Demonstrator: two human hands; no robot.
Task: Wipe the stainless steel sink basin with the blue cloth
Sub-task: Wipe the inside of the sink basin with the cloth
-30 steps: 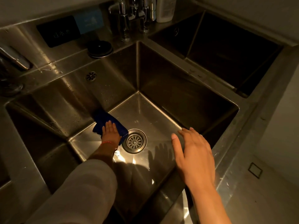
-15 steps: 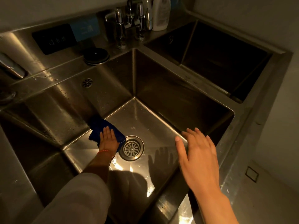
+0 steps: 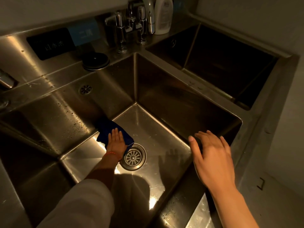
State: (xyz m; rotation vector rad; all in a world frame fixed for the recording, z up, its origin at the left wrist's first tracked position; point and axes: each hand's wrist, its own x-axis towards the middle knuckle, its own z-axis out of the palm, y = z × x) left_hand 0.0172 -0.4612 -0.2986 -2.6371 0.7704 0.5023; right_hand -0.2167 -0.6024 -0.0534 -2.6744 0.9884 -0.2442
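Observation:
A deep stainless steel sink basin (image 3: pixel 158 129) fills the middle of the head view, with a round drain strainer (image 3: pixel 133 157) in its floor. My left hand (image 3: pixel 116 142) reaches down into it and presses flat on a dark blue cloth (image 3: pixel 105 129) lying on the basin floor by the left wall, just left of the drain. The palm covers part of the cloth. My right hand (image 3: pixel 212 155) hovers above the basin's right rim, fingers spread, holding nothing.
Chrome taps (image 3: pixel 131 25) and a white bottle (image 3: pixel 162 15) stand at the back corner. A black round stopper (image 3: pixel 95 60) lies on the back ledge. A second, darker basin (image 3: pixel 222 63) lies to the right. An overflow grille (image 3: pixel 85 89) sits in the left wall.
The cloth and my left hand stay by the drain, shifting only slightly. The view has tilted upward a little. My right hand remains spread over the right rim.

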